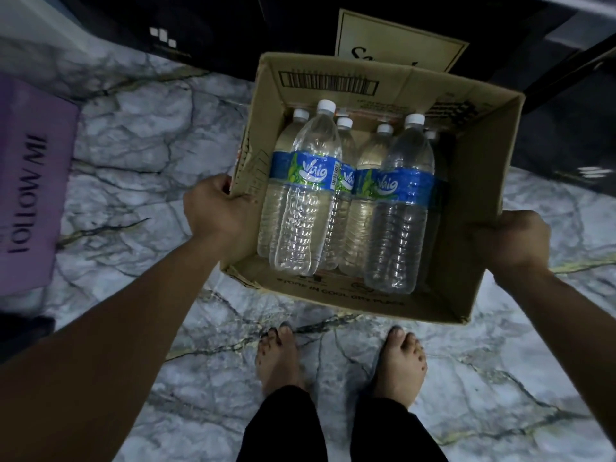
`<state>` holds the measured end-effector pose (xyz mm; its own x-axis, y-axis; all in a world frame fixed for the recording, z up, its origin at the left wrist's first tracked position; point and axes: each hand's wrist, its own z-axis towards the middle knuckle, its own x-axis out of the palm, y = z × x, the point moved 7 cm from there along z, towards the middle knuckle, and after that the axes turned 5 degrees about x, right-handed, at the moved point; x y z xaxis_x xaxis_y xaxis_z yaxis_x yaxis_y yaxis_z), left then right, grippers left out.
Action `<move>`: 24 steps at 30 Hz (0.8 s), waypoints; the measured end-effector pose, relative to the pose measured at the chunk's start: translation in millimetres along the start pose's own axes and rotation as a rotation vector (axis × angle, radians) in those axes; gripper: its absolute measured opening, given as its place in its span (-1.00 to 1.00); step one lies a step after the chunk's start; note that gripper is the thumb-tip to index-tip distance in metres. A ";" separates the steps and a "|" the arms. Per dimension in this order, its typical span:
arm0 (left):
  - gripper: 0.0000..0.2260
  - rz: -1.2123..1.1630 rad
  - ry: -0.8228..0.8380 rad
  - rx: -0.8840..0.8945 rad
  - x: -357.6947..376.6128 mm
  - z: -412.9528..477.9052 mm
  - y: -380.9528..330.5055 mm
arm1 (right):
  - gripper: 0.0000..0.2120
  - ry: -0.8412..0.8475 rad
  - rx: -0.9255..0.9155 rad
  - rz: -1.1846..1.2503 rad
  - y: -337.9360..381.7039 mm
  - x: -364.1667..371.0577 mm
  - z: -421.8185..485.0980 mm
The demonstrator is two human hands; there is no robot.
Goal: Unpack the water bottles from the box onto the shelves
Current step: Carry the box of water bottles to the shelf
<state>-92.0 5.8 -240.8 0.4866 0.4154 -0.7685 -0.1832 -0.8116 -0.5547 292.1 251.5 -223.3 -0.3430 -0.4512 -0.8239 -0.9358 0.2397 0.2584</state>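
An open cardboard box (473, 181) is held up above the floor in front of me. Inside stand several clear water bottles with white caps and blue labels; one bottle (305, 195) is at the left front and another bottle (400, 208) at the right front. My left hand (216, 211) grips the box's left wall. My right hand (513, 241) grips its right wall. No shelves can be made out clearly.
Grey marble floor (140, 135) lies below, with my bare feet (280, 355) under the box. A purple mat (30, 181) with lettering lies at the left. Dark furniture (566, 105) and a beige printed sign (393, 38) stand behind the box.
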 end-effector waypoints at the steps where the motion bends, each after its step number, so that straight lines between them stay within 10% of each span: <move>1: -0.86 0.002 0.003 0.014 -1.0 3.2 1.0 | -0.81 -0.012 -0.010 -0.013 2.6 -2.7 -0.8; 24: -0.85 0.012 -0.046 0.057 -129.4 -41.9 11.2 | -0.89 0.057 -0.029 -0.061 70.4 -20.1 -85.1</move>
<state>-121.2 -74.2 -134.2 0.4447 0.4250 -0.7885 -0.2380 -0.7926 -0.5614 226.2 204.3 -145.6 -0.2886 -0.5127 -0.8086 -0.9568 0.1860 0.2236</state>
